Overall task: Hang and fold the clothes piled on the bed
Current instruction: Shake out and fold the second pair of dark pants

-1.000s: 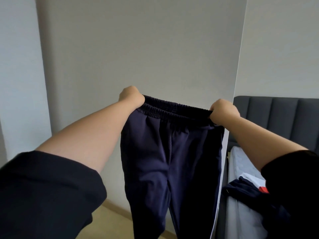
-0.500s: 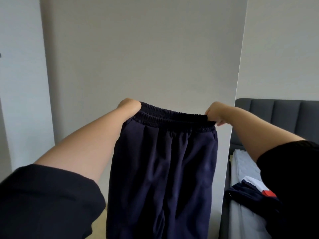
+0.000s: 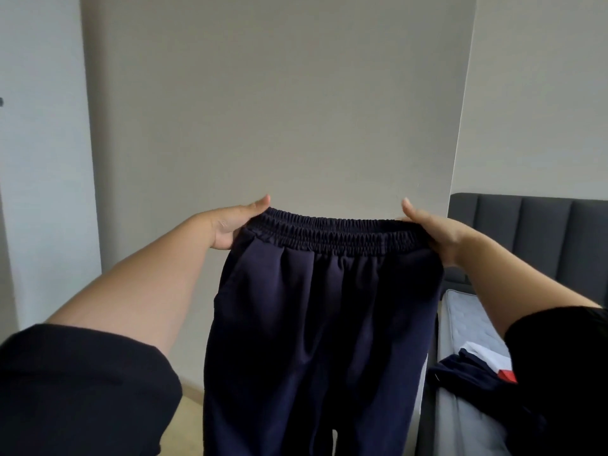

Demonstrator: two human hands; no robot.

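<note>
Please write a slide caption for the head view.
Left hand and right hand hold navy trousers up by the waistband.

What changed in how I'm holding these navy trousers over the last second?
Both hands turned from fists to palms facing you: left hand and right hand now hold the waistband ends with thumbs raised, fingers hidden behind cloth. The navy trousers hang flatter. Unchanged: still held up before the wall; clothes pile on the bed.
</note>
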